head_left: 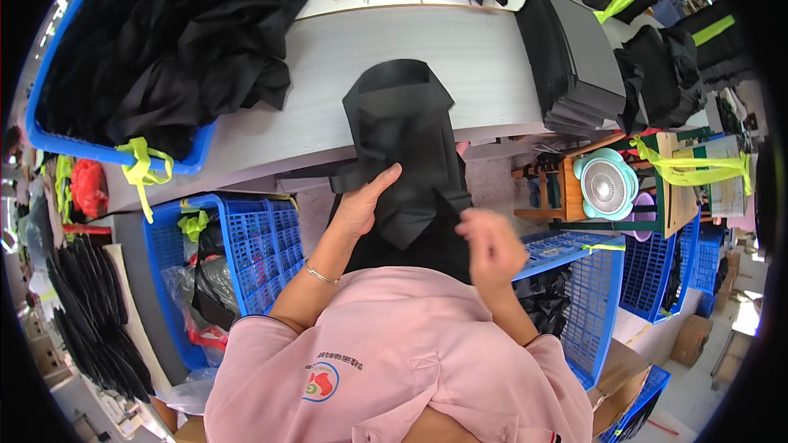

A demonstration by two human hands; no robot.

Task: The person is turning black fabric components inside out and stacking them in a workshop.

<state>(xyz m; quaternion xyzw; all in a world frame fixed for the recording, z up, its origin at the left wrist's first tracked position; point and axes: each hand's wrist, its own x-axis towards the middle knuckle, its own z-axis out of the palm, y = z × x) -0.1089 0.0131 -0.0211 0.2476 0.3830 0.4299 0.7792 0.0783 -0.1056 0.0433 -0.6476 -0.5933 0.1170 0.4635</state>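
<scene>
A black fabric bag [402, 131] lies partly on the pale table, and its near end hangs over the edge toward my lap. Strap-like bands stick out on both sides of it. My left hand [366, 201] grips its left side, thumb on top and the other fingers hidden beneath. Beside the bag's lower right corner is my right hand [492, 248], its fingers bent and smeared by motion. Whether that hand touches the cloth is unclear.
Black cloth overflows a blue crate [123, 156] on the table's left. A stack of folded black pieces [570, 61] stands at the right of the table [320, 57]. Blue crates [263, 238] flank me. A small teal fan [606, 184] sits on a wooden stool to the right.
</scene>
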